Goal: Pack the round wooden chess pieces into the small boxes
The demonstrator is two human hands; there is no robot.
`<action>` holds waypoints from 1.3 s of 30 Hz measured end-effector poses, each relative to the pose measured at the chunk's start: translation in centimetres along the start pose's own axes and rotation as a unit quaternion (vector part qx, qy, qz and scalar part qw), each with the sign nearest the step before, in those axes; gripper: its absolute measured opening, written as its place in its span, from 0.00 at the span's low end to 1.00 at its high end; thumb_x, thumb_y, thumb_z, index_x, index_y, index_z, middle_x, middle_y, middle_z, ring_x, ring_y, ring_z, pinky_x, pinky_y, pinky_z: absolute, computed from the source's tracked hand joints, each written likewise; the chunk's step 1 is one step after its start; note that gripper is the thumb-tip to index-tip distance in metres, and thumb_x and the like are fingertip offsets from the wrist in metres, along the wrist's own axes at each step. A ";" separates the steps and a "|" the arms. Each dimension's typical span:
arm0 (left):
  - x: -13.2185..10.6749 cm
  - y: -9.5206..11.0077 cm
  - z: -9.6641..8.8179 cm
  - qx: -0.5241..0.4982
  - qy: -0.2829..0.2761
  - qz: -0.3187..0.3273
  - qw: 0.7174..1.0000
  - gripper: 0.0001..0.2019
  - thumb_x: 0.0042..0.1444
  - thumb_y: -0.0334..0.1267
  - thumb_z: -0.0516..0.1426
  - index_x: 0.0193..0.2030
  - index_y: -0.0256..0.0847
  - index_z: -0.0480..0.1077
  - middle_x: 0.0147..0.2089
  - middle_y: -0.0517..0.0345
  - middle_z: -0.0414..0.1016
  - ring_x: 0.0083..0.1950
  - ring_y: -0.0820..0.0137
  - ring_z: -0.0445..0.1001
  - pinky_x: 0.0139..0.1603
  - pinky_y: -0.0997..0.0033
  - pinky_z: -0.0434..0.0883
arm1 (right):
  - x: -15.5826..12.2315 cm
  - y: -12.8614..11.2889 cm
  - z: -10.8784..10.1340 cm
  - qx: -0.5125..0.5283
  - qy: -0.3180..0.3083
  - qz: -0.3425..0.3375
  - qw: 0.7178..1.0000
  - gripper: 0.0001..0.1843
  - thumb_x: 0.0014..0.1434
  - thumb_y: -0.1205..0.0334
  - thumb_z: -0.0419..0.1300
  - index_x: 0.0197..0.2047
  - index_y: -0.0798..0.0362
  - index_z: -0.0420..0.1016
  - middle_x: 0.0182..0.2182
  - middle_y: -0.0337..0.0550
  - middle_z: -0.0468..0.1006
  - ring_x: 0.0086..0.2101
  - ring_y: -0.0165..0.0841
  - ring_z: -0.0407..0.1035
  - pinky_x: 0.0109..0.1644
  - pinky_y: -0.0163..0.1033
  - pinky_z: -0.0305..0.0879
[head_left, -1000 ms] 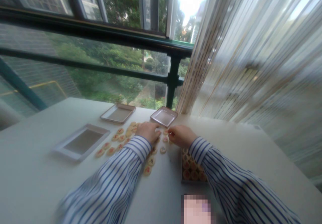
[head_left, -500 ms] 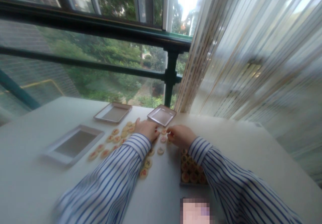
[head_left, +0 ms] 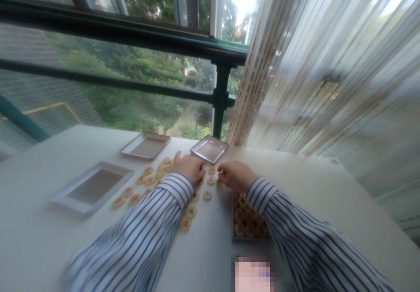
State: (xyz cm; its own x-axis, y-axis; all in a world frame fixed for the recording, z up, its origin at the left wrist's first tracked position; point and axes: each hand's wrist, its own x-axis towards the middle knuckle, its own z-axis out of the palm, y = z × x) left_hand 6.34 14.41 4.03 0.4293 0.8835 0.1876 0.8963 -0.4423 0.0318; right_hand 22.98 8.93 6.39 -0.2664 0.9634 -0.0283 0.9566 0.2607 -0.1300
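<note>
My left hand (head_left: 188,168) is over the loose round pieces, palm down. One of its fingers sticks up and the others curl under; anything in them is hidden. My right hand (head_left: 238,177) hovers opposite, fingers bent, thumb and forefinger a little apart with nothing visible between them. Between the hands lie a Chinese chess piece (head_left: 211,170) with a red mark and another red-marked piece (head_left: 211,180). A dark-marked piece (head_left: 207,195) is nearer me. Partly under my right forearm stands a tray filled with rows of Chinese chess pieces (head_left: 239,229).
Loose pieces (head_left: 150,180) are spread left of my left hand. Farther left is a large white-rimmed tray (head_left: 123,175). Two smaller trays, a left one (head_left: 144,147) and a right one (head_left: 210,148), stand along the far table edge. A string curtain (head_left: 262,86) hangs beyond the table.
My left hand has drawn back slightly to the left, widening the gap between the hands. My right hand barely moves. The view has shifted a little.
</note>
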 end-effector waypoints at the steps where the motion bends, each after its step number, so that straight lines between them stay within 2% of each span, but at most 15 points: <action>1: -0.1 0.0 0.0 -0.004 0.007 0.002 1.000 0.11 0.46 0.43 0.51 0.33 0.48 0.72 0.34 0.55 0.76 0.43 0.59 0.69 0.56 0.46 0.40 | -0.1 0.0 -0.1 0.000 0.000 0.000 1.000 0.17 0.55 0.58 0.48 0.44 0.49 0.71 0.37 0.43 0.76 0.38 0.34 0.69 0.39 0.36 0.60; 8: -0.6 0.5 -0.9 -0.033 0.053 0.021 0.998 0.11 0.48 0.42 0.51 0.38 0.48 0.71 0.37 0.57 0.76 0.43 0.62 0.69 0.58 0.48 0.42 | -1.2 0.3 -0.7 -0.001 0.002 0.006 1.000 0.17 0.56 0.57 0.47 0.43 0.50 0.71 0.37 0.44 0.76 0.37 0.34 0.68 0.39 0.36 0.59; 14: -1.6 1.3 -2.1 -0.034 0.095 0.048 0.994 0.16 0.50 0.42 0.50 0.45 0.44 0.68 0.41 0.53 0.75 0.45 0.62 0.68 0.57 0.52 0.46 | -2.3 0.5 -1.5 0.001 0.016 0.007 1.000 0.17 0.56 0.58 0.47 0.44 0.50 0.71 0.37 0.43 0.76 0.37 0.34 0.68 0.39 0.36 0.58; 18: -2.4 2.1 -2.8 -0.043 0.113 0.063 0.991 0.17 0.50 0.43 0.50 0.47 0.44 0.67 0.42 0.53 0.75 0.46 0.62 0.69 0.58 0.53 0.46 | -3.4 0.6 -2.0 0.002 0.027 0.007 1.000 0.17 0.55 0.58 0.47 0.44 0.49 0.71 0.37 0.43 0.76 0.37 0.33 0.68 0.39 0.35 0.59; 29: -5.1 5.7 -4.0 -0.097 0.139 0.101 0.980 0.16 0.50 0.41 0.50 0.45 0.42 0.68 0.39 0.53 0.75 0.45 0.62 0.69 0.57 0.56 0.50 | -7.9 1.4 -2.8 0.049 0.073 0.016 0.996 0.16 0.56 0.58 0.48 0.43 0.50 0.71 0.35 0.41 0.76 0.36 0.31 0.68 0.40 0.34 0.57; 34: -6.3 7.6 -4.2 -0.124 0.146 0.117 0.974 0.14 0.51 0.39 0.50 0.44 0.41 0.68 0.39 0.54 0.75 0.44 0.63 0.70 0.56 0.57 0.51 | -10.1 2.3 -2.2 0.093 0.097 0.033 0.990 0.15 0.56 0.59 0.49 0.44 0.51 0.71 0.35 0.41 0.76 0.35 0.30 0.68 0.39 0.33 0.58; 39: -7.4 9.2 -4.1 -0.137 0.147 0.145 0.969 0.14 0.51 0.38 0.50 0.44 0.42 0.67 0.37 0.55 0.75 0.43 0.64 0.70 0.57 0.55 0.51 | -12.2 2.9 -1.2 0.128 0.124 0.042 0.983 0.14 0.56 0.59 0.50 0.40 0.52 0.73 0.32 0.41 0.76 0.32 0.29 0.68 0.36 0.32 0.59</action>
State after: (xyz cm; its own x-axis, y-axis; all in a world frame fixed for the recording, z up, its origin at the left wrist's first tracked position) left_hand 10.96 3.20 6.92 0.5716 0.6520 0.4982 0.6629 -0.7247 0.1880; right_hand 29.15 -1.97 7.51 -0.1199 0.9747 0.1886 0.9044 0.1856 -0.3843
